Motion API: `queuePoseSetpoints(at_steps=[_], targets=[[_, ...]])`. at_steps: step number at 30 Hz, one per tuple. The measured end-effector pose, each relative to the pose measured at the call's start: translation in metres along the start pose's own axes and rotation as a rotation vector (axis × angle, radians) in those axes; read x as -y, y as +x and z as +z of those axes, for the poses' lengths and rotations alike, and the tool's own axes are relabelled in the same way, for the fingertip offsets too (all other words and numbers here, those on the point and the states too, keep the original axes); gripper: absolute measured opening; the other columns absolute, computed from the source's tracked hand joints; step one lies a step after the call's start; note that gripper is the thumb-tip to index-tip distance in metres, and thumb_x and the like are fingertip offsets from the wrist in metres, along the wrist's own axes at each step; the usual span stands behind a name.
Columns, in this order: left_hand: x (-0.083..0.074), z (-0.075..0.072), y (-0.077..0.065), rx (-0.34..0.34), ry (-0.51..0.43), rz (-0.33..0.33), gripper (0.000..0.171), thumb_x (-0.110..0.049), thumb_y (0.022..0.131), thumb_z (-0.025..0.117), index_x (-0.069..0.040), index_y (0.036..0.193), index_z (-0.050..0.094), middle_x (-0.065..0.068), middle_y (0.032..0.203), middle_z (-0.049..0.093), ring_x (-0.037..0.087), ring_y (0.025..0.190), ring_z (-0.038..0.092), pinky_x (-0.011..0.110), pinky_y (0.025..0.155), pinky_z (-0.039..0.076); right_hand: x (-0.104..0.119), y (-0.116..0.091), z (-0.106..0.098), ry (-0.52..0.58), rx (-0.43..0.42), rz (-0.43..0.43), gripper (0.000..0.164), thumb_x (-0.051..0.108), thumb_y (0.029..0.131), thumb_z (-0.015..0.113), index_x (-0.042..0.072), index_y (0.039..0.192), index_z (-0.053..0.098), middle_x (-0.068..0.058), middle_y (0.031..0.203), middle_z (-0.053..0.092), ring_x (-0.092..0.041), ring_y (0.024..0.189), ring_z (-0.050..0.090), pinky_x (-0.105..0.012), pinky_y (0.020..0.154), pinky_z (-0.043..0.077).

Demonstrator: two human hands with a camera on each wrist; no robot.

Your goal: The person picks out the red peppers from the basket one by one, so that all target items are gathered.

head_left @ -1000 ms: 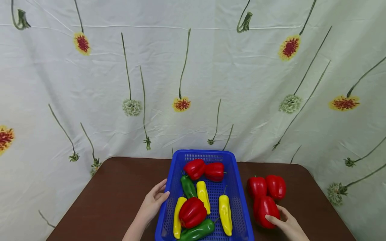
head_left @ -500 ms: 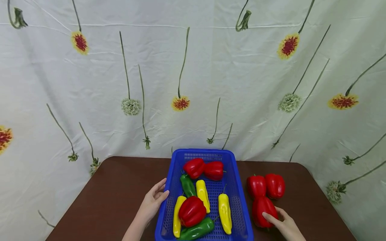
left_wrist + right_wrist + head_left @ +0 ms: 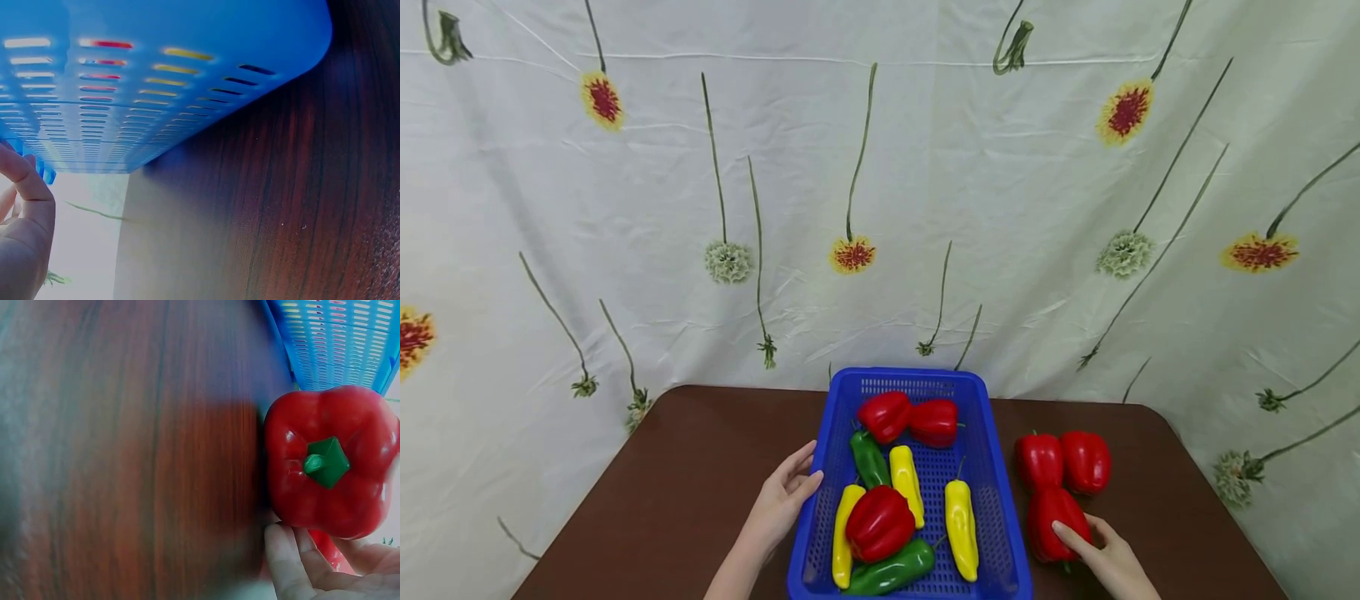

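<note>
My left hand (image 3: 779, 503) grips the left rim of a blue plastic basket (image 3: 910, 374), its thumb over the top edge and fingers against the outer side. To the right of the basket, my right hand (image 3: 1108, 553) holds a glossy red bell pepper (image 3: 1049, 523) between thumb and fingers at the table. In the right wrist view its green stem (image 3: 326, 462) faces the camera, with fingertips (image 3: 281, 540) along its lower side. Just beyond it sit two more red bell peppers, one at the left (image 3: 1039, 460) and another at the right (image 3: 1086, 461).
Inside the basket lie several red bell peppers (image 3: 880, 523), long yellow peppers (image 3: 961, 533) and green peppers (image 3: 891, 570). All of this stands on a dark brown wooden table (image 3: 700, 483). Behind its far edge hangs a pale flower-printed cloth (image 3: 880, 183).
My right hand has shifted the held bell pepper slightly left and turned it, so its stem end shows toward me. My left hand stays on the basket rim.
</note>
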State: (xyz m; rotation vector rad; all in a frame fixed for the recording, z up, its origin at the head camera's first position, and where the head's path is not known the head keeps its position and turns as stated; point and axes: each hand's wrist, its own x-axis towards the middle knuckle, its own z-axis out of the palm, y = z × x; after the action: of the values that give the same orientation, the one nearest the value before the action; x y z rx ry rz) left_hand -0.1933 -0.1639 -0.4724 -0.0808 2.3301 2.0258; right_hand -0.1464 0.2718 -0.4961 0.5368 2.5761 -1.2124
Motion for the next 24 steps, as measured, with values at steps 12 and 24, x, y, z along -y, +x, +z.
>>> queuePoseSetpoints(at_steps=[12,24], targets=[[0.0,-0.002,0.001,0.007,0.001,0.022,0.055,-0.011,0.096,0.061,-0.005,0.148,0.042,0.023,0.139,0.052,0.024,0.108,0.064,0.03,0.085,0.057,0.003,-0.003,0.002,0.011,0.001,0.011,0.096,0.066,0.089,0.054,-0.015,0.138,0.039,-0.038,0.133,0.049,-0.038,0.106,0.06,-0.049,0.085,0.051],[0.001,-0.002,0.0,0.006,-0.005,0.007,0.055,-0.01,0.096,0.062,-0.007,0.147,0.044,0.022,0.139,0.053,0.022,0.106,0.064,0.029,0.085,0.057,0.017,-0.003,-0.014,0.135,-0.025,-0.055,0.086,0.059,0.093,0.056,-0.005,0.147,0.034,-0.032,0.146,0.041,-0.046,0.13,0.046,-0.052,0.098,0.048]])
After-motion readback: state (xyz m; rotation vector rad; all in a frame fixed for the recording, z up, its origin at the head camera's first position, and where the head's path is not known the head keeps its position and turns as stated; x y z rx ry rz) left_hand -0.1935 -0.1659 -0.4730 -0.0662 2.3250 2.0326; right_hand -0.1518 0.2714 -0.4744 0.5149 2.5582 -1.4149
